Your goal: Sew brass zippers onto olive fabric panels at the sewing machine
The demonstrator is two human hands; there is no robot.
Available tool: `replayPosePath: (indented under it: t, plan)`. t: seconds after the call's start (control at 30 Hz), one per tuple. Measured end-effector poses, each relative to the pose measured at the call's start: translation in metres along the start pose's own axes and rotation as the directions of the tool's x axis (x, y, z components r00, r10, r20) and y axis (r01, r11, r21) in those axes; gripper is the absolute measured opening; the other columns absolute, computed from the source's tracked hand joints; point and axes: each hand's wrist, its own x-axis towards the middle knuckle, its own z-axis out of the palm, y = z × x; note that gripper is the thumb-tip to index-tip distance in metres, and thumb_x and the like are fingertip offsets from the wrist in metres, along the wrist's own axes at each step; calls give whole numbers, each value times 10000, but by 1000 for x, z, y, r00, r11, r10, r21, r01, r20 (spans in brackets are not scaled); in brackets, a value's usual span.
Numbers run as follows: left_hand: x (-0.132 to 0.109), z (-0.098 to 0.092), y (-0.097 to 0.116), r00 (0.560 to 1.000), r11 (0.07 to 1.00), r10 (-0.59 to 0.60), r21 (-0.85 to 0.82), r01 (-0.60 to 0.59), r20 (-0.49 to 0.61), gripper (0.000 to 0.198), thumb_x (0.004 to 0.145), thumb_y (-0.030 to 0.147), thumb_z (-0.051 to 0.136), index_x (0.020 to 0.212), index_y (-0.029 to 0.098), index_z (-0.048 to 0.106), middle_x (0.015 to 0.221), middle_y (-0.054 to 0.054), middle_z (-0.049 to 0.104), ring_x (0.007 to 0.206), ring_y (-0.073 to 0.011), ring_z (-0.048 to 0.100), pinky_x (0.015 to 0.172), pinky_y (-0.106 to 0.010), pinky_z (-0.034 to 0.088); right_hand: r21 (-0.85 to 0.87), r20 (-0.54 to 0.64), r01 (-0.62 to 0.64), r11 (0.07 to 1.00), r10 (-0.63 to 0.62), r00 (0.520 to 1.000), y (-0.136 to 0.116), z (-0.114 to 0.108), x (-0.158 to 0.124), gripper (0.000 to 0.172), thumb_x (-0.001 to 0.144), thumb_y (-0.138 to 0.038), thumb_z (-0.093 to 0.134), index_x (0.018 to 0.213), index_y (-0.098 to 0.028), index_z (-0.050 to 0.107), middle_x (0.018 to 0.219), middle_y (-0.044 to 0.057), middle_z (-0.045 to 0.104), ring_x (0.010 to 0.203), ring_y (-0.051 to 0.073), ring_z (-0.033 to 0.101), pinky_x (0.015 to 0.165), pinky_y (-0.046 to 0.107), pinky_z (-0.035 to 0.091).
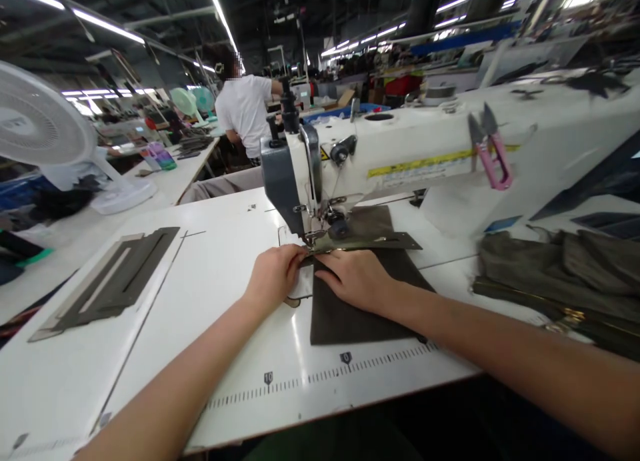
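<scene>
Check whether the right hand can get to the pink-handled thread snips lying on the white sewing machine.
Probably yes. The right hand lies flat on the dark brown fabric piece, and the pink-handled thread snips rest uncovered on the white sewing machine, with nothing between them.

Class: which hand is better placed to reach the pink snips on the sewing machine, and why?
Right, probably: the right hand lies on the dark fabric, nearer the pink snips; the left hand sits farther off.
</scene>
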Motion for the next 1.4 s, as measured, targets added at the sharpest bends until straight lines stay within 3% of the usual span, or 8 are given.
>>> replayPosePath:
  t: [0.13, 0.23, 0.33, 0.43, 0.57, 1.0, 1.4]
  plan:
    - [-6, 5, 1, 987, 986, 159, 52, -160, 23, 209, 839, 109, 444, 961, 157, 607, 903, -48, 650, 795, -187, 601, 721, -306, 472, 15, 0, 25, 1000, -25, 1000, 2, 3, -4, 250, 897, -293, 428, 1019, -174, 612, 875, 48, 646, 767, 193, 599, 617, 288, 395]
    - [-9, 6, 6, 978, 971, 200, 123, -207, 62, 208, 843, 127, 460, 996, 144, 598, 933, -81, 618, 847, -213, 578, 751, -351, 473, -1, 6, 83, 997, -83, 996, 2, 0, -6, 241, 899, -272, 423, 925, -161, 635, 814, 46, 644, 690, 179, 584, 571, 291, 376]
    - [-9, 6, 11, 978, 967, 197, 148, -206, 73, 197, 850, 139, 456, 992, 138, 592, 931, -96, 596, 866, -225, 565, 752, -377, 479, -58, -97, 135, 989, -141, 985, 1, -2, -7, 268, 903, -241, 408, 824, -155, 649, 786, 61, 631, 733, 192, 570, 631, 315, 396]
    - [-9, 8, 14, 981, 968, 189, 161, -193, 41, 200, 856, 137, 445, 995, 131, 589, 1011, -124, 580, 935, -242, 551, 780, -400, 476, -86, -199, 123, 989, -137, 970, 3, 2, -6, 236, 876, -203, 448, 996, -98, 621, 1006, 129, 618, 980, 249, 525, 836, 391, 399]
    - [-9, 9, 15, 979, 963, 197, 179, -202, 44, 214, 860, 129, 420, 976, 129, 601, 997, -110, 613, 910, -234, 571, 768, -384, 486, -21, -126, 134, 991, -135, 983, 6, 14, -3, 370, 868, -175, 426, 1189, -9, 506, 1248, 176, 509, 1161, 255, 436, 1001, 408, 323]
    - [-4, 11, 17, 983, 957, 164, 230, -179, 81, 202, 819, 116, 444, 905, 130, 626, 929, -82, 644, 848, -225, 586, 742, -357, 484, -20, -41, 161, 987, -162, 986, 11, 12, 0, 395, 865, -178, 417, 1187, 35, 500, 1260, 201, 492, 1183, 268, 431, 1010, 396, 333]
    - [-2, 14, 14, 986, 953, 159, 252, -166, 49, 124, 785, 92, 536, 864, 125, 626, 905, -76, 660, 826, -235, 602, 735, -356, 498, -58, -151, 204, 977, -210, 966, 15, 15, 7, 328, 830, -159, 441, 1101, -29, 573, 1174, 167, 574, 1099, 244, 521, 956, 384, 414]
